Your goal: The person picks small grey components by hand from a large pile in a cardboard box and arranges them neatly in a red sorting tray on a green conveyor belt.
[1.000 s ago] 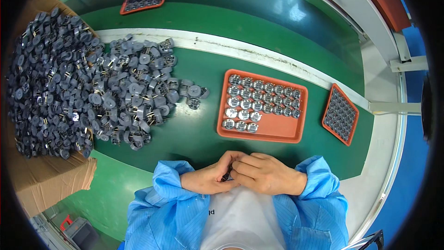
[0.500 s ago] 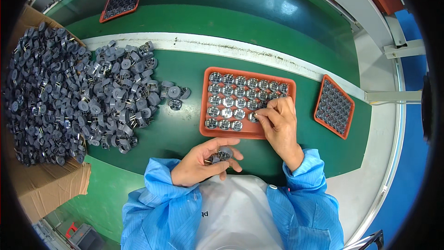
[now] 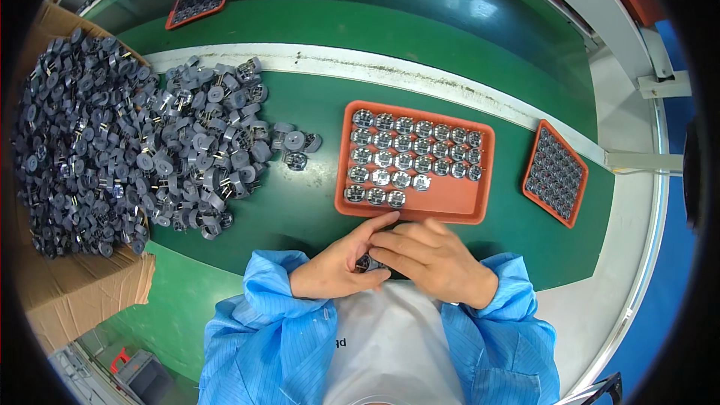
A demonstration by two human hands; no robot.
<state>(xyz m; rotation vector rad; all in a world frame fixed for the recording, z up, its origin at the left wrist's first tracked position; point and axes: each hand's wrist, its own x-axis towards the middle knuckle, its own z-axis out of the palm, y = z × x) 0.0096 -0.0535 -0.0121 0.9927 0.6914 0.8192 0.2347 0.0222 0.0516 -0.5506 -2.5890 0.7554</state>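
Observation:
My left hand (image 3: 337,261), just below the orange tray, is curled around small round electronic parts (image 3: 364,263) with grey casings. Over it reaches my right hand (image 3: 433,261), its fingers bent and the tips pinched at one of those parts; the hands hide much of what they hold. Beyond them lies the orange tray (image 3: 455,201). Rows of the same round parts (image 3: 403,143) sit in it, metallic faces up. The front row fills only the left side, and bare tray floor shows at the front right.
A big heap of loose grey parts (image 3: 187,150) spills from a cardboard box (image 3: 90,296) on the left. A few strays (image 3: 295,160) lie between heap and tray. Filled orange trays stand at the right (image 3: 574,214) and far left (image 3: 196,22). A white rail (image 3: 337,66) crosses behind.
My right hand has left the tray and come back to my left hand. A part now sits in the tray's fourth row where its fingers were. The view has shifted slightly.

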